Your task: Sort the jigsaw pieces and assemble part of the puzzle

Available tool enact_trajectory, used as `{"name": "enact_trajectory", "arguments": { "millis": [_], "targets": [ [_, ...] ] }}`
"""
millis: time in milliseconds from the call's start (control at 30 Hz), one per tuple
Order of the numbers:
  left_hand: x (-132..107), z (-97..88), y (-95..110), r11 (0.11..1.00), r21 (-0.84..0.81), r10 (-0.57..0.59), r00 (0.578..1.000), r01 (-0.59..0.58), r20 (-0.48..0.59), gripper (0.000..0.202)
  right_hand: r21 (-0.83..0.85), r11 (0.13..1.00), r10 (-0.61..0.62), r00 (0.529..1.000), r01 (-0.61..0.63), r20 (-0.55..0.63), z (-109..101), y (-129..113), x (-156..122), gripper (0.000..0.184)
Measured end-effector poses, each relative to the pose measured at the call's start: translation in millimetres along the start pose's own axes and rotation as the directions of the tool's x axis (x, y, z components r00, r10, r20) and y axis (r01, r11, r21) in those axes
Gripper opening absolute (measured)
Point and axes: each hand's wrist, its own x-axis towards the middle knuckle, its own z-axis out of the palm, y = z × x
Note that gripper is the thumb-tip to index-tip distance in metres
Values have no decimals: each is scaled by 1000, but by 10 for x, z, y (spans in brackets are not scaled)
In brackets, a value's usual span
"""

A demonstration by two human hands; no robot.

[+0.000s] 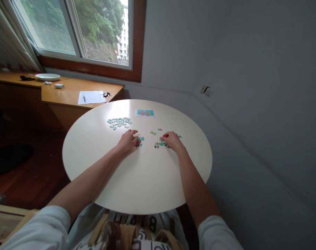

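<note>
A round white table (137,180) carries jigsaw puzzle pieces. My left hand (127,140) rests on the table with its fingers curled over a small joined cluster of pink and teal pieces (139,141). My right hand (172,140) lies palm down with its fingertips pinched on another small cluster of pieces (160,143). A few loose pieces (153,132) lie between and just beyond the hands. Farther back sits a pile of pale teal pieces (119,122) and a small reference picture (144,113).
A wooden desk (69,92) stands at the back left under a window, holding a sheet of paper (91,97), a white plate (47,76) and small items. Grey walls close in on the right, with a wall socket (207,90). Dark wooden floor lies to the left.
</note>
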Motion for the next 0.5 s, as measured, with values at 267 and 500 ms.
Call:
{"name": "enact_trajectory", "arguments": {
  "millis": [267, 500],
  "targets": [
    [10, -20, -13, 978, 210, 15, 1000, -19, 21, 28, -19, 1000, -18, 1000, 19, 5, 53, 66, 26, 28],
    [0, -24, 31, 985, 165, 44, 996, -57, 83, 25, 55, 998, -9, 1000, 8, 16, 42, -8, 4, 27]
  ]
}}
